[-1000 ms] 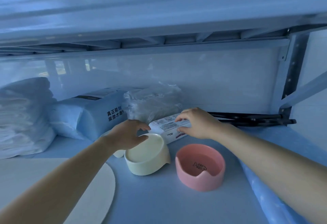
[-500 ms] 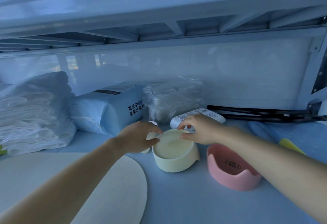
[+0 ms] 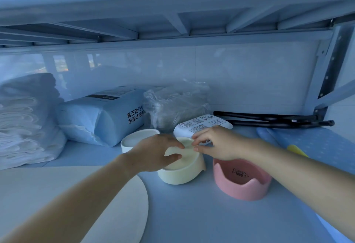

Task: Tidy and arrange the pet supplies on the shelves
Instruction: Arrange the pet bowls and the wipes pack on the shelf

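Note:
A cream pet bowl [image 3: 182, 173] stands on the shelf in the middle of the view. My left hand [image 3: 155, 155] grips its left rim, thumb inside the bowl. My right hand [image 3: 217, 143] pinches the bowl's far rim with fingertips. A pink bowl [image 3: 243, 183] with a fish-bone mark sits just to the right, partly under my right forearm. A white bowl [image 3: 134, 140] stands behind my left hand. A white wipes pack [image 3: 203, 123] lies behind the cream bowl.
A stack of white pads [image 3: 25, 121] fills the left. A blue pad package [image 3: 107, 114] and a clear plastic bag [image 3: 176, 104] stand at the back. A black tool [image 3: 272, 119] lies back right, a dotted blue mat [image 3: 317, 144] right, a round cream board [image 3: 63, 200] front left.
My right hand left the wipes pack and came onto the cream bowl's rim beside my left hand. The view shifted, showing the white bowl behind.

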Available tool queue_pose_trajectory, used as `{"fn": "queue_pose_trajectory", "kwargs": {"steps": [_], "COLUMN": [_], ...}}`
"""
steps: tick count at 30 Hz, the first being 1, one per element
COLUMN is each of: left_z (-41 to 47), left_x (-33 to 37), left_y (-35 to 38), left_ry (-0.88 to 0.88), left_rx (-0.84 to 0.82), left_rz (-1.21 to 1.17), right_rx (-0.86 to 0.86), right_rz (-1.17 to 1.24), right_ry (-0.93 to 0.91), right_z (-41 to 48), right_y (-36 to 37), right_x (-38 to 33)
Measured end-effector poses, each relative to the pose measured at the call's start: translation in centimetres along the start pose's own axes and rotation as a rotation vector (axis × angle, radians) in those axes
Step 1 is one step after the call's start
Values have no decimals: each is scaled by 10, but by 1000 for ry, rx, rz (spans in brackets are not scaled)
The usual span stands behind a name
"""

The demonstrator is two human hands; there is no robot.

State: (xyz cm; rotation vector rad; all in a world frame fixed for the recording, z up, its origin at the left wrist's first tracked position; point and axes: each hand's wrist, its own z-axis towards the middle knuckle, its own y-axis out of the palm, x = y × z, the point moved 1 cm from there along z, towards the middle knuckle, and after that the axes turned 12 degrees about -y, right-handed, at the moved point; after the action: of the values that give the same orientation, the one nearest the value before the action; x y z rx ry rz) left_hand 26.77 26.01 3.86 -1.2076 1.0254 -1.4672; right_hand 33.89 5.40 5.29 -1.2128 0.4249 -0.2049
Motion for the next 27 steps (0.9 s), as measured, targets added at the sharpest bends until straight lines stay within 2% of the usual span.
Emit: {"fn": "queue_pose_trajectory", "kwargs": {"steps": [6, 15, 22, 27], "left_z": [-4, -8, -10, -23], "left_x": [7, 51, 67, 71], "left_y": [2, 0, 15, 23], "left_ry": [1, 62, -17, -75], "left_rx": [14, 95, 73, 96], "left_rz": [-9, 16, 126, 192], "right_rx": [-29, 7, -86, -70], "right_rz": [-51, -182, -218, -177], "right_ry": [-24, 46, 32, 52], "right_z": [-10, -60, -83, -93], "right_y": [-5, -29, -29, -34], "right_x": [-5, -3, -10, -3]}}
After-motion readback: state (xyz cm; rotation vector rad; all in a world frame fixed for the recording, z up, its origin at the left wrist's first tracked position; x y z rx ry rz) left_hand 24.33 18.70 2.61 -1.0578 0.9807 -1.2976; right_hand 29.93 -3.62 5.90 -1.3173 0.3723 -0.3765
